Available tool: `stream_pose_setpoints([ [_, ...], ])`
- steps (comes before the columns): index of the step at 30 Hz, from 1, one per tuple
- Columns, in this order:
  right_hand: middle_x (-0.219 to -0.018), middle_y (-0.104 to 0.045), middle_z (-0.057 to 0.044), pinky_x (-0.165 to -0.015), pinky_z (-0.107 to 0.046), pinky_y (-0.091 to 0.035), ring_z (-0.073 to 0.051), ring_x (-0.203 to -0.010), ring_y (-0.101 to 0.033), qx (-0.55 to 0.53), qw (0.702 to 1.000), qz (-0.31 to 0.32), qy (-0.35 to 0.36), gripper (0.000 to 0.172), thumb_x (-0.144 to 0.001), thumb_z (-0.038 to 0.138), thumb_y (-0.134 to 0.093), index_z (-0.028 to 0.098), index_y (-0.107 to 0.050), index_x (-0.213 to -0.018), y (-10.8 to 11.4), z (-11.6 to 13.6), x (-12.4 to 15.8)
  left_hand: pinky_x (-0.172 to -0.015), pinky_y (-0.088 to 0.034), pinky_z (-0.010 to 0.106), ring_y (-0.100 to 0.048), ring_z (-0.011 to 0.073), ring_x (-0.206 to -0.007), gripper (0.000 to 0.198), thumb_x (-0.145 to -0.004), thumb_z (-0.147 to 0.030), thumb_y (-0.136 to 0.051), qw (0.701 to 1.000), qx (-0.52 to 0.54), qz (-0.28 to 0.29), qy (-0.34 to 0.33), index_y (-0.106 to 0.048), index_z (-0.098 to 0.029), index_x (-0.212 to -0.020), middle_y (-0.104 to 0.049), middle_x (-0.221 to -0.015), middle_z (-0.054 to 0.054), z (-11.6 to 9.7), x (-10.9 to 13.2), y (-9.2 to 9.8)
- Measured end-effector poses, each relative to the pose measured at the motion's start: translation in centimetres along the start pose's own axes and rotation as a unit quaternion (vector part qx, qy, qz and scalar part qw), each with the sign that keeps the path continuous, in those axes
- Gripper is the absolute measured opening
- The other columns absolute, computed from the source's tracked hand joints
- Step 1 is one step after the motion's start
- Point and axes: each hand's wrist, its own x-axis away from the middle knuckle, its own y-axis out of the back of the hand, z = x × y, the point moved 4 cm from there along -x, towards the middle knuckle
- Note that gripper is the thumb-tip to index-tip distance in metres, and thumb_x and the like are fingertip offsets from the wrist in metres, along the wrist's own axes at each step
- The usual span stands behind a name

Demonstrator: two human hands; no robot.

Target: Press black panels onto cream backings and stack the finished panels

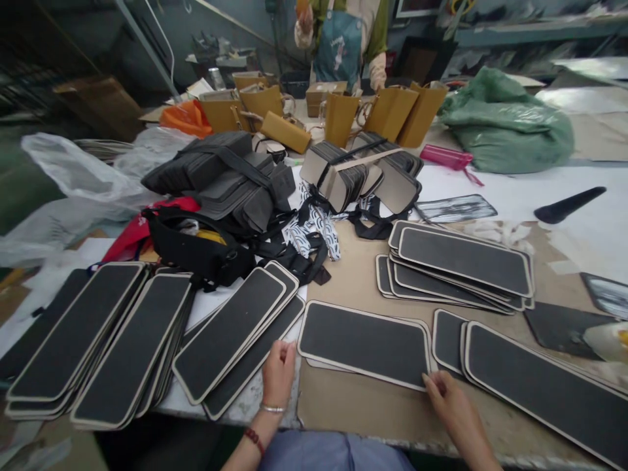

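A black rectangular panel [363, 341] with rounded corners and a pale border lies in front of me, with the edge of another panel showing beneath it. My right hand [447, 394] pinches its lower right corner between thumb and fingers. Left of the panel, my left hand [279, 374] is closed with curled fingers; whatever they hold, if anything, is hidden. Just beyond that hand, a slanted stack of similar panels [230, 333] lies on the table. More panels [544, 386] lie to the right of my right hand.
Further panel stacks stand at the left [132, 347] and right back [464, 258]. Behind are a black bag [201, 245], bundled dark pieces [230, 170], bundled grey pieces [343, 170], yellow bags [390, 114] and a green plastic sack [507, 124]. A person in an apron [338, 49] stands across the table.
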Motion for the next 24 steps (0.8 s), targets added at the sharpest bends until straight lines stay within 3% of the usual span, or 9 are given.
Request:
stream_pose_setpoints([
  [3, -0.051, -0.052, -0.001, -0.054, -0.030, -0.038, -0.020, -0.051, -0.053, -0.011, 1.000, 0.016, 0.001, 0.036, -0.066, 0.059, -0.033, 0.024, -0.041, -0.061, -0.1, -0.1, -0.1, -0.061, -0.043, 0.029, -0.052, 0.0152, -0.062, 0.023, -0.085, -0.033, -0.039, 0.971, -0.104, -0.025, -0.212, -0.051, -0.019, -0.073, -0.056, -0.065, 0.002, -2.5, 1.8, -0.1],
  [5, -0.053, -0.053, -0.001, -0.054, -0.031, -0.038, -0.021, -0.052, -0.054, -0.010, 1.000, 0.019, -0.003, 0.037, -0.066, 0.060, -0.034, 0.024, -0.042, -0.061, 0.1, -0.1, 0.0, -0.072, -0.047, 0.031, -0.057, 0.0165, -0.078, 0.019, -0.086, -0.024, -0.038, 0.919, -0.156, 0.002, -0.361, -0.055, -0.016, -0.089, -0.062, -0.080, 0.006, -4.4, 3.3, -1.4],
  [8, -0.052, -0.053, -0.002, -0.053, -0.031, -0.038, -0.021, -0.052, -0.054, 0.000, 1.000, 0.013, -0.007, 0.037, -0.065, 0.060, -0.034, 0.024, -0.042, -0.060, 0.3, 0.2, 0.1, -0.093, -0.041, 0.038, -0.050, 0.0204, -0.110, 0.030, -0.085, -0.024, -0.043, 0.841, -0.214, 0.072, -0.492, -0.049, -0.016, -0.113, -0.059, -0.112, 0.009, -6.3, 4.4, -4.4],
  [11, -0.050, -0.051, -0.001, -0.052, -0.030, -0.038, -0.020, -0.050, -0.053, -0.004, 1.000, -0.002, 0.006, 0.036, -0.067, 0.059, -0.034, 0.024, -0.040, -0.058, 0.5, 0.7, 0.2, -0.104, -0.031, 0.042, -0.032, 0.0234, -0.128, 0.045, -0.084, -0.036, -0.045, 0.797, -0.249, 0.149, -0.529, -0.040, -0.020, -0.126, -0.043, -0.134, 0.007, -7.3, 4.2, -7.4],
  [15, -0.051, -0.052, 0.000, -0.052, -0.029, -0.038, -0.018, -0.050, -0.052, -0.021, 0.999, -0.023, 0.027, 0.035, -0.072, 0.055, -0.036, 0.024, -0.040, -0.058, 0.5, 0.9, 0.5, -0.107, -0.025, 0.044, -0.022, 0.0235, -0.133, 0.054, -0.085, -0.047, -0.039, 0.785, -0.269, 0.210, -0.517, -0.031, -0.024, -0.133, -0.030, -0.143, 0.008, -7.9, 3.0, -9.8],
  [24, -0.057, -0.056, -0.002, -0.055, -0.029, -0.038, -0.018, -0.054, -0.054, -0.019, 0.999, -0.023, 0.016, 0.033, -0.077, 0.050, -0.035, 0.022, -0.046, -0.063, 0.5, 0.6, 0.7, -0.107, -0.022, 0.047, -0.022, 0.0249, -0.133, 0.051, -0.086, -0.047, -0.034, 0.774, -0.290, 0.238, -0.510, -0.031, -0.027, -0.133, -0.031, -0.142, 0.009, -8.6, 0.9, -10.6],
])
